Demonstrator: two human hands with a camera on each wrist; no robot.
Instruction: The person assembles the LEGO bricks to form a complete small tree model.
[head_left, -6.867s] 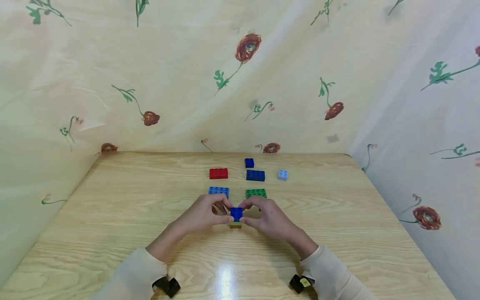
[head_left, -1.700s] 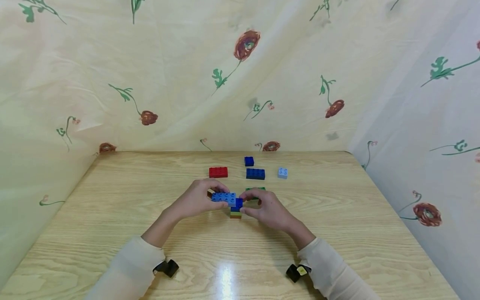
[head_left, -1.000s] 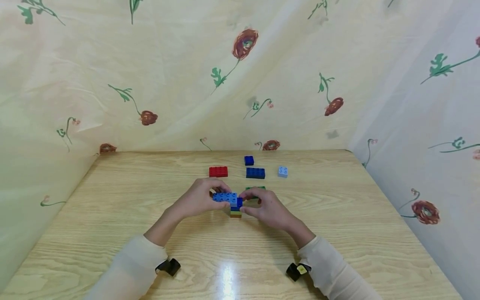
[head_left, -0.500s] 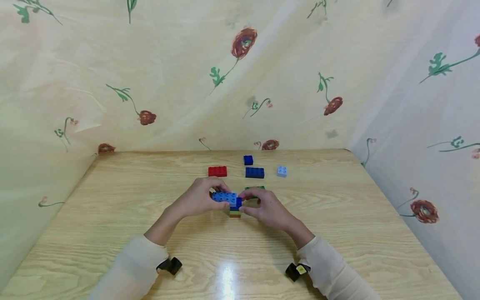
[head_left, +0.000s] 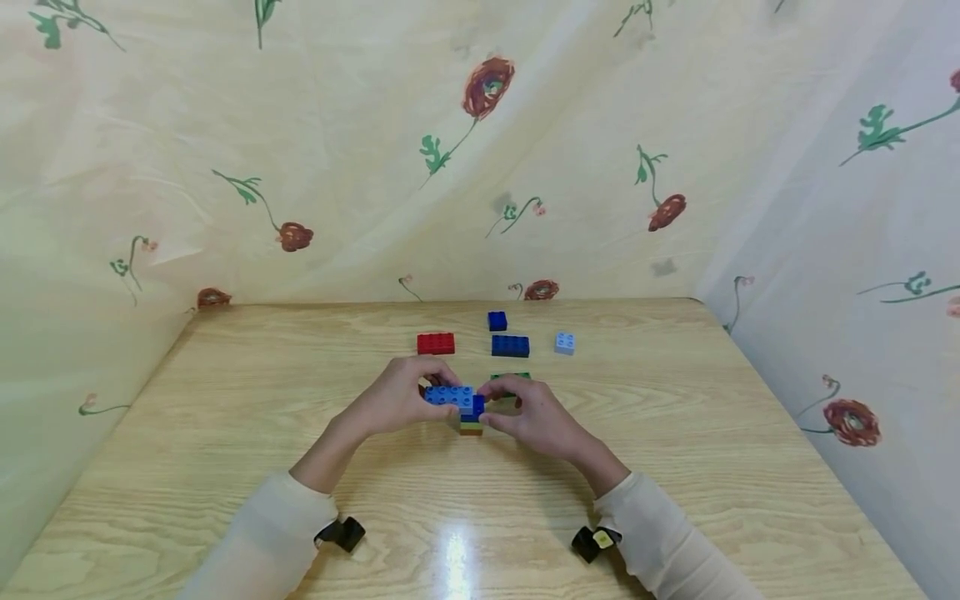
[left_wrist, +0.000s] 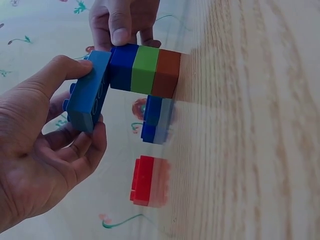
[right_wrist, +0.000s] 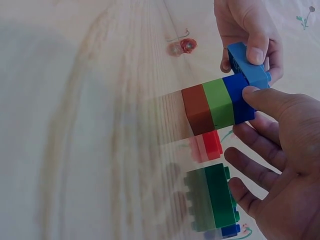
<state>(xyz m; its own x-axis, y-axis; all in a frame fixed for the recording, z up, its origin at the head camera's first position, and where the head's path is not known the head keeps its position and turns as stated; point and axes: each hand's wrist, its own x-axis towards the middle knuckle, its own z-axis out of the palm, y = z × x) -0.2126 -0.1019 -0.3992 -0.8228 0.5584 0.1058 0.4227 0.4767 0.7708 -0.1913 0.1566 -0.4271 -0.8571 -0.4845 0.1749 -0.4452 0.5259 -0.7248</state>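
1. At the left, my head view has the left hand [head_left: 397, 396] with its fingers drawn in to the thickness of the light-blue brick [head_left: 448, 398], pinching that long brick by its sides above the desk [head_left: 225, 417]. My left wrist view adds the thumb lying across its side and its underside, turned away in the head view.

2. Farther back, the red brick [head_left: 436, 344] lies on the desk.

3. At centre, the light-blue brick's right end overlaps the stack's top blue brick [left_wrist: 123, 66]; I cannot tell whether it is pressed home. Both wrist views show the layers side-on, a lime-green brick [left_wrist: 145, 70] in the middle and a brown brick [left_wrist: 167, 74] at the bottom, mere slivers from the head.

4. Behind stand a small dark-blue brick [head_left: 497, 321] and a long dark-blue brick [head_left: 511, 346]. The green brick [right_wrist: 220, 197], partly covered by a hand from above, shows its side to the right wrist camera.

5. The right hand [head_left: 536, 421] pinches the top blue brick, thumb on its side; only the right wrist view reveals the lower fingers spread loosely.

6. Rightmost on the desk sits the pale-blue brick [head_left: 565, 343].
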